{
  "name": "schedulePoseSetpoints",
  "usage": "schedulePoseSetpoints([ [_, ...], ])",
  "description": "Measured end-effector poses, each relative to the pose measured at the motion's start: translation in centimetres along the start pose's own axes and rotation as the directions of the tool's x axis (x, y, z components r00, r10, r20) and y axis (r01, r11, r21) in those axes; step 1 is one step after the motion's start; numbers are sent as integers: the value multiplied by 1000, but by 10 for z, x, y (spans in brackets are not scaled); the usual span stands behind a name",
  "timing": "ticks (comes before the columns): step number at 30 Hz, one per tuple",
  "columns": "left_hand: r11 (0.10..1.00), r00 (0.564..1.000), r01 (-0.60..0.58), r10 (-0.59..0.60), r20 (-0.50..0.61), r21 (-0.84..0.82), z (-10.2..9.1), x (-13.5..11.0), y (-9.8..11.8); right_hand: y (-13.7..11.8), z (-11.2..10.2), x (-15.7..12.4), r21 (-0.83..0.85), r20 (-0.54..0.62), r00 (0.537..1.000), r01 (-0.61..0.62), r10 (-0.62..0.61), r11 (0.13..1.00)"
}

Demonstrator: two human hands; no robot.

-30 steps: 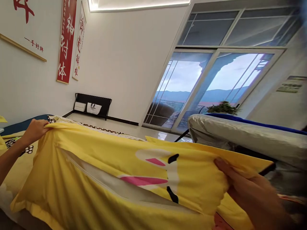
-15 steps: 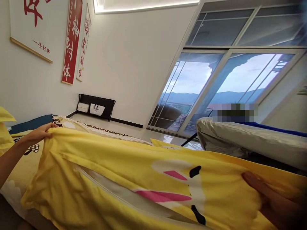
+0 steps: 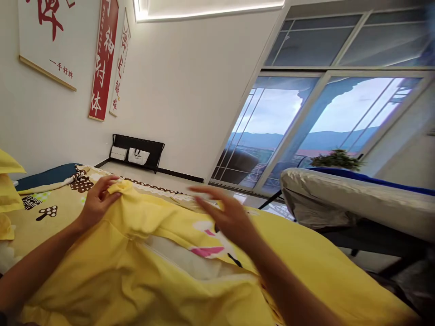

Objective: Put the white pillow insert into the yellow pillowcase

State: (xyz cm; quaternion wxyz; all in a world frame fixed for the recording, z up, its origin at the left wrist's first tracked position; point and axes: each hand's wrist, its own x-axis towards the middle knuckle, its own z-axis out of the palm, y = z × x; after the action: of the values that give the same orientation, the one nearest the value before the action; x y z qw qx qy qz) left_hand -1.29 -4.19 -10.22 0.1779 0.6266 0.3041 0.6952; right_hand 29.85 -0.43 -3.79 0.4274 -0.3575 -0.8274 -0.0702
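Yellow pillowcase (image 3: 163,271), rabbit print, lying rumpled across the patterned bed (image 3: 44,203) in front of the person: one corner is pinched shut in the left hand (image 3: 97,203) and lifted, apparently to keep the cloth taut. The right hand (image 3: 231,217) is spread open above the print, gripping nothing. A silver-covered ironing board (image 3: 356,194) is set near on the right, with a black bench (image 3: 139,151) by the far wall, well apart; the cloth is unobstructed.
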Motion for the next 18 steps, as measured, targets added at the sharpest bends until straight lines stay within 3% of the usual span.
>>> schedulePoseSetpoints([
  [2,998,999,-51,50,11,39,15,-4,-2,-55,40,19,171,233,955,146,-184,974],
  [4,993,995,-95,92,40,74,20,-7,-4,-85,74,32,206,296,920,199,-255,958],
  [7,958,972,-219,198,126,185,12,-11,-7,-88,110,40,248,327,926,111,-191,962],
  [9,917,964,-261,236,119,300,1,-13,-11,-79,124,42,318,310,943,18,-122,948],
  [11,896,987,-135,158,-19,423,-9,-14,-15,-74,132,43,406,243,968,-36,-70,913],
  [13,872,991,111,-58,-125,476,-17,-13,-17,-76,134,44,500,169,985,-59,-31,864],
  [15,833,959,275,-275,-71,480,-21,-12,-16,-82,134,45,554,124,992,-58,-13,830],
  [16,834,947,290,-321,-15,470,-21,-11,-13,-86,133,45,555,108,994,-46,-17,830],
  [18,875,957,238,-284,49,421,-17,-9,-5,-91,131,47,504,79,996,-2,-44,863],
])
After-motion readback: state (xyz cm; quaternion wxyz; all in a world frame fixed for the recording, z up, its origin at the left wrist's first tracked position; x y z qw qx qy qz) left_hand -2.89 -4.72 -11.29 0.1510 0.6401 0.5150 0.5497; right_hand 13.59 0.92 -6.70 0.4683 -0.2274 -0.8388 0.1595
